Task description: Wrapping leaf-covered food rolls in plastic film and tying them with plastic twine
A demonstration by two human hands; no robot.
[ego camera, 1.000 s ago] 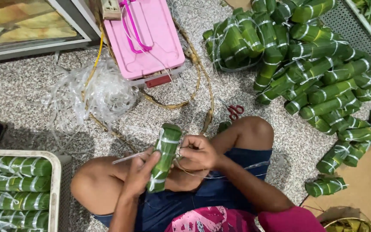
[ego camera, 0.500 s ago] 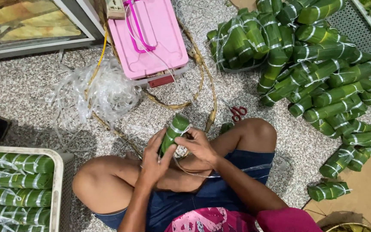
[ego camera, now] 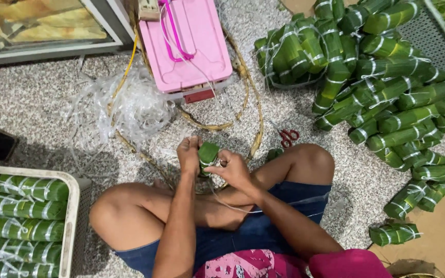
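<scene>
Glossy green leaf-wrapped roll (ego camera: 208, 155) bound with pale plastic string, end-on above crossed legs, left hand (ego camera: 188, 154) and right hand (ego camera: 231, 170) both closed around it, speckled stone floor (ego camera: 37, 113), smooth pink box (ego camera: 189, 44).

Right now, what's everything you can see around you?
roll: one, green, held between both hands
roll pile: many, green with white ties, floor upper right
crate: one, white, lower left, holding tied green rolls
box: one, pink, floor top centre
string heap: one, white, left of box
scissors: one, red handles, by right knee
left hand: on roll
right hand: fingers on roll
</scene>
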